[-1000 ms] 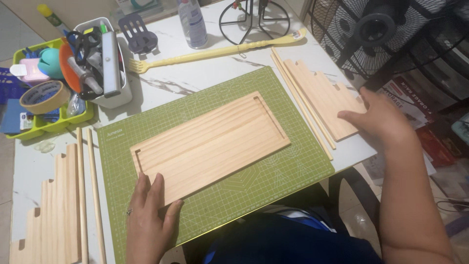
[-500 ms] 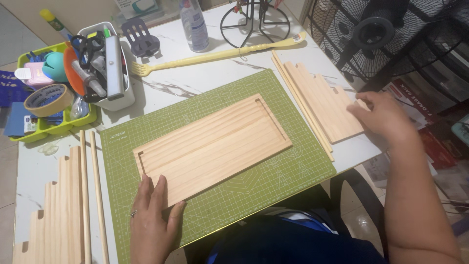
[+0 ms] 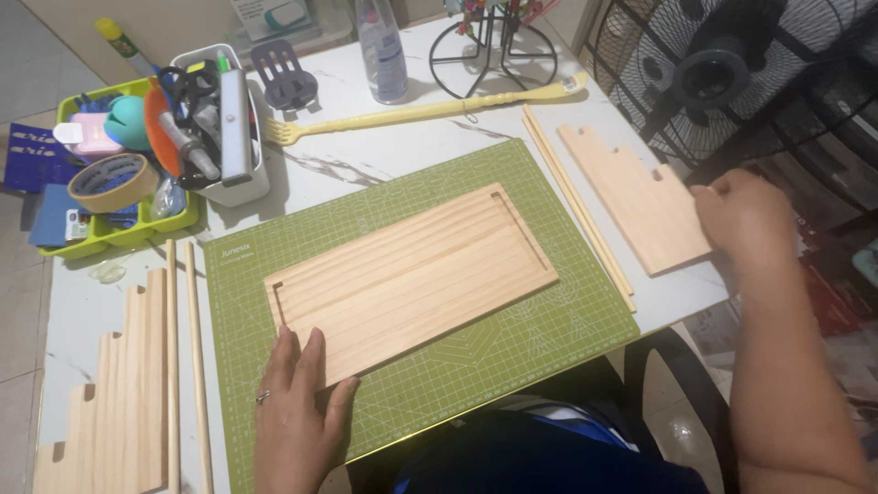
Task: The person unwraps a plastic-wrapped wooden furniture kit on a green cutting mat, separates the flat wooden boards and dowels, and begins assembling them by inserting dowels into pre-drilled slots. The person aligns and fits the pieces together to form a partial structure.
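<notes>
right hand (image 3: 745, 220) now off the notched wood panel (image 3: 636, 197), fingers curled at its edge; left hand (image 3: 297, 407) flat, released, on grooved board (image 3: 412, 279)

Stepped wooden panel (image 3: 110, 412) cut off below

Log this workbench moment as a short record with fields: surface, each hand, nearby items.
surface: green cutting mat on a white table
left hand: flat on the near corner of the grooved wooden board
right hand: at the edge of the notched wooden panel
beside panel: thin wooden strips
far left: stepped wooden panel, two dowels
back: tape roll, yellow back scratcher
</notes>
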